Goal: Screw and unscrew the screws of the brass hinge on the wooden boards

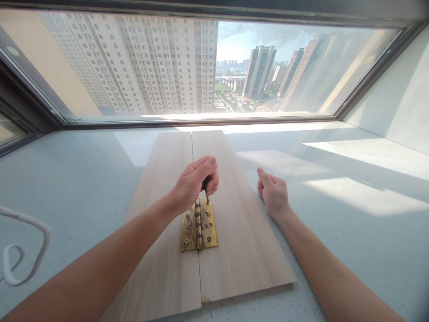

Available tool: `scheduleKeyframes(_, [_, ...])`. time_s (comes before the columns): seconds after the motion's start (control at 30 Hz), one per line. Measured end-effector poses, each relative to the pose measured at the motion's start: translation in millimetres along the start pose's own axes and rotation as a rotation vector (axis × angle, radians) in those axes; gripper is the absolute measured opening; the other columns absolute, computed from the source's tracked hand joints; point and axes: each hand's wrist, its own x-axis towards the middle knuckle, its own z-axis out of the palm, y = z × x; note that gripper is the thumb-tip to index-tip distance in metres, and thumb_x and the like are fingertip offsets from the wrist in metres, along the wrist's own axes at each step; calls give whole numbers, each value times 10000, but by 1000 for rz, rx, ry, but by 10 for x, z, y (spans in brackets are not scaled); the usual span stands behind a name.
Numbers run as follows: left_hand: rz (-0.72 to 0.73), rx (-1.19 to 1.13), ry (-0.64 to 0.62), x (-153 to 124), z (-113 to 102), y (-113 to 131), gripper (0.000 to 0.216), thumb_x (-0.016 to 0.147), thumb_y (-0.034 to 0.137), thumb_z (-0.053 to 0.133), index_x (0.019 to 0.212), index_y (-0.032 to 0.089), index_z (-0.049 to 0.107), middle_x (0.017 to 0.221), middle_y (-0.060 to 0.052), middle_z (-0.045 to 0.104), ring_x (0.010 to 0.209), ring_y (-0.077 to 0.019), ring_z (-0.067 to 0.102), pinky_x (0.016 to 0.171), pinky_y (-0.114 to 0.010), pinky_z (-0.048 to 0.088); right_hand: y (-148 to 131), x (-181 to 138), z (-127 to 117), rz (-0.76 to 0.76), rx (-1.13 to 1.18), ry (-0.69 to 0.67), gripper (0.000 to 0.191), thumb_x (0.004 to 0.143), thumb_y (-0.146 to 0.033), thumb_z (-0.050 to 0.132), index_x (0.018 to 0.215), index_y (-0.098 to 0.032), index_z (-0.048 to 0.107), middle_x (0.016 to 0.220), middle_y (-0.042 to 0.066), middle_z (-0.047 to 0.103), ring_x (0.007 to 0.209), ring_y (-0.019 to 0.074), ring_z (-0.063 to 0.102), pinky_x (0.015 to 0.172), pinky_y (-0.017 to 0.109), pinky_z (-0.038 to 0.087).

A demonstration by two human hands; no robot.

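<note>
Two pale wooden boards [241, 241] lie side by side on a grey window ledge, joined across their seam by a brass hinge [199, 225] with several screws in it. My left hand [196, 183] is closed round the dark handle of a screwdriver [206, 190], held upright with its tip at the upper right corner of the hinge. My right hand [273, 192] rests on the right edge of the right board, fingers loosely curled, holding nothing that I can see.
The ledge [351, 232] stretches wide on both sides under a large window [201, 67] that looks out on tower blocks. A white cable [23, 250] loops at the left edge. A white wall rises at the right.
</note>
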Motion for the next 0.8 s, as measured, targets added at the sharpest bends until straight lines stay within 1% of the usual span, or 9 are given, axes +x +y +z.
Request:
scheduleKeyframes(0.03, [30,40,67,-29,-1,2,377,893,430,460,628,169,400,537,38,429,502,-72,433,520,-218,362,2,-1,4,-9,-12,-9,492,739,-580,578,464,-196,438,372,-65,286,359,65,250,371,248,183])
scheduleKeyframes(0.1, [63,145,213,-88,25,-2,361,862,417,526,629,160,428,583,24,489,577,-83,498,593,-226,407,-3,-11,15,-22,-29,-23,479,741,-584,572,483,-196,458,373,-67,289,360,67,248,373,249,189])
scheduleKeyframes(0.23, [95,245,482,-172,193,-41,346,757,413,666,612,145,505,540,19,525,528,-80,504,548,-214,394,-11,-18,28,-30,-54,-51,466,757,-581,559,512,-190,491,377,-68,299,361,68,249,377,248,191])
scheduleKeyframes(0.3, [128,254,517,-177,294,-75,396,777,439,634,562,145,481,496,27,480,477,-63,434,486,-207,340,-6,-11,26,-30,-63,-61,463,768,-577,552,523,-186,506,381,-67,308,365,69,260,381,246,194])
scheduleKeyframes(0.37, [175,260,532,-154,371,-110,467,809,455,583,506,157,391,451,48,370,442,-53,333,437,-213,262,-1,-5,23,-29,-70,-68,461,777,-573,546,533,-182,519,393,-62,327,372,69,281,385,244,204])
scheduleKeyframes(0.47, [224,291,499,-84,424,-142,519,820,412,576,456,163,303,431,56,270,433,-51,251,426,-235,199,-4,-6,18,-27,-80,-75,459,785,-570,540,547,-178,538,423,-52,367,388,70,317,391,241,227])
scheduleKeyframes(0.57, [189,292,421,-15,418,-135,537,819,371,579,419,162,288,410,56,244,412,-47,234,424,-249,169,-19,-17,16,-22,-92,-80,458,787,-567,542,551,-174,550,441,-46,392,394,69,335,394,238,241])
scheduleKeyframes(0.7, [127,244,229,20,318,-108,558,805,383,594,397,157,289,389,55,247,393,-38,233,420,-248,155,-37,-24,22,-24,-102,-83,461,793,-566,534,552,-174,556,450,-43,405,398,68,348,400,234,254])
scheduleKeyframes(0.8, [58,47,67,36,190,-101,589,828,438,551,421,168,222,380,67,197,370,-27,179,404,-234,126,-42,-21,37,-26,-110,-84,471,799,-570,522,546,-174,552,446,-45,401,399,66,348,408,232,262])
